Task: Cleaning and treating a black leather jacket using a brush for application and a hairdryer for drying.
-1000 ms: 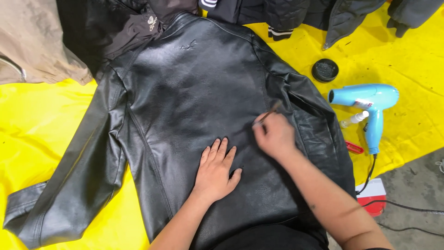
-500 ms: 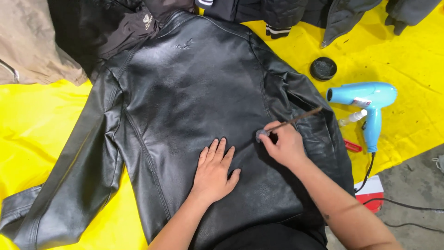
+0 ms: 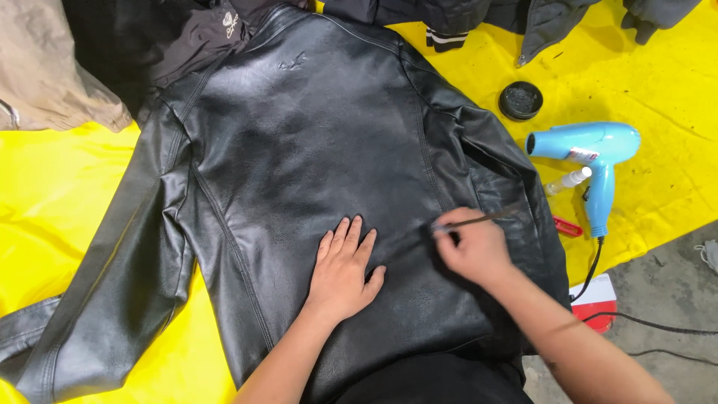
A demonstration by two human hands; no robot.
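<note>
A black leather jacket (image 3: 299, 164) lies back-up and spread flat on a yellow sheet (image 3: 60, 209). My left hand (image 3: 344, 265) presses flat on the lower back of the jacket, fingers apart. To its right, my right hand (image 3: 471, 247) grips a thin dark brush (image 3: 482, 219) whose handle points right; its working end rests on the leather near the side seam.
A round black tin (image 3: 521, 100), a blue hair dryer (image 3: 591, 153), a small spray bottle (image 3: 566, 182) and a red item (image 3: 567, 227) lie on the sheet to the right. Other dark garments (image 3: 516, 15) and a beige one (image 3: 45, 67) lie at the top. Grey floor (image 3: 666, 284) is lower right.
My right hand has slid left and down across the jacket with the brush, from near the right sleeve toward the middle. The left hand stays pressed in place.
</note>
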